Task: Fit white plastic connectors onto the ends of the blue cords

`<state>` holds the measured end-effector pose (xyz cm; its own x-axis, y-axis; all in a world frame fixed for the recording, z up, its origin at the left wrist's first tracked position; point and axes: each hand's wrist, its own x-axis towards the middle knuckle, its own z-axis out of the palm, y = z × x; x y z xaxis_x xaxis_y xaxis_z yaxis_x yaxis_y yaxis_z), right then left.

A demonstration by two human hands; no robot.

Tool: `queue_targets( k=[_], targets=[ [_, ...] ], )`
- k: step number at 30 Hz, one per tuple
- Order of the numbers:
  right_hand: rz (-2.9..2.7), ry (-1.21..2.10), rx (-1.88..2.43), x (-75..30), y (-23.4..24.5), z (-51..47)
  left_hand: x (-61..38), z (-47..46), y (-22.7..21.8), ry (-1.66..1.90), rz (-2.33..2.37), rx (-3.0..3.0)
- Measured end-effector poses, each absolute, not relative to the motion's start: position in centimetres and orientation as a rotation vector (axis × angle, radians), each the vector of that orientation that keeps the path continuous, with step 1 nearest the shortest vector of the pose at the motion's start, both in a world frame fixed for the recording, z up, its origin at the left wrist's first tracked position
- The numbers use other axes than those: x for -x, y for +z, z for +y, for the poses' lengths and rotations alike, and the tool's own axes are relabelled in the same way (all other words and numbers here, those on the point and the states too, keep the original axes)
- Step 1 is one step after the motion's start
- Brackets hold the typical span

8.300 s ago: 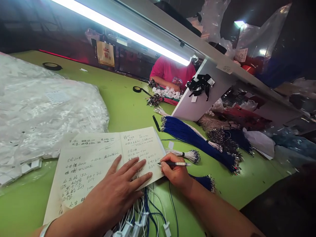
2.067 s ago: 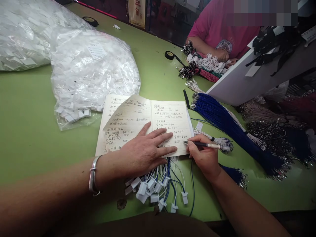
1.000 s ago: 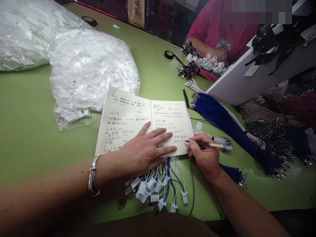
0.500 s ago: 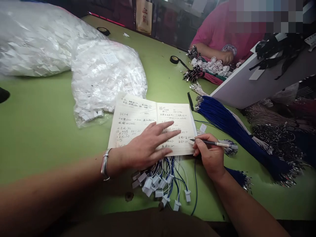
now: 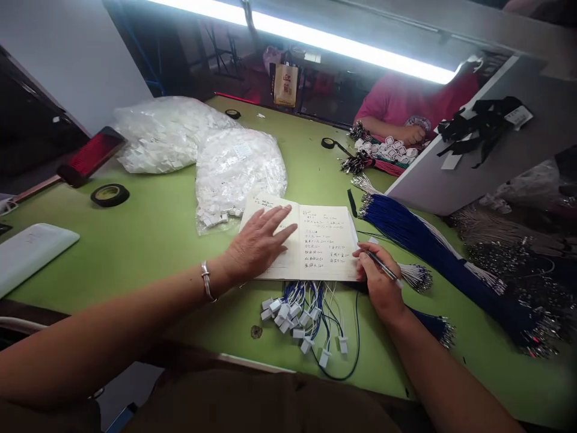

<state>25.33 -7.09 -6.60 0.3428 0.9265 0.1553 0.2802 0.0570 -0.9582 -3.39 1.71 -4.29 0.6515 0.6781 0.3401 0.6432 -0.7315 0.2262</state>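
An open notebook (image 5: 322,243) with handwritten lines lies on the green table (image 5: 148,240). My left hand (image 5: 255,243) rests flat on its left page, fingers spread, a silver bracelet on the wrist. My right hand (image 5: 378,282) sits at the notebook's right edge, fingers closed round a pen (image 5: 382,269) that points up-left. Below the notebook lies a bunch of blue and white cords with white tags (image 5: 306,316).
Two clear bags of white tags (image 5: 238,168) lie beyond the notebook. A long blue cord bundle (image 5: 424,237) runs right. A tape roll (image 5: 109,194) and white slab (image 5: 31,252) sit left. A person in pink (image 5: 406,111) works across the table behind a grey board (image 5: 455,174).
The view has pulled back and up. My left hand slid leftward from the middle of the notebook onto the left page. The pen tip has come off the page to the notebook's edge.
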Motion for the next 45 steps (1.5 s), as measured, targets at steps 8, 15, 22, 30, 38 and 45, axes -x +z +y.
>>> queue_targets(
  k=[8,15,22,30,38,45],
  targets=[
    [-1.696,-0.029,1.491,-25.8,-3.6,-6.3,7.9,-0.8,-4.9,0.647,1.598,-2.069],
    [-2.097,-0.068,1.501,-25.3,-1.7,-3.0,8.0,-0.7,-5.0,0.822,1.479,-1.697],
    [-2.3,0.009,1.619,-20.8,-1.8,0.3,8.3,-0.8,-4.8,0.933,1.454,-1.418],
    [-2.189,0.141,1.522,-20.1,-2.3,1.7,8.3,-0.9,-5.1,1.038,1.317,-1.303],
    [-1.994,0.278,1.497,-22.4,-1.8,0.4,8.4,-0.7,-5.9,1.089,1.264,-1.226],
    [-2.283,0.086,1.533,-20.0,-2.1,-0.2,8.4,-0.7,-5.7,1.129,1.219,-1.232]
  ],
)
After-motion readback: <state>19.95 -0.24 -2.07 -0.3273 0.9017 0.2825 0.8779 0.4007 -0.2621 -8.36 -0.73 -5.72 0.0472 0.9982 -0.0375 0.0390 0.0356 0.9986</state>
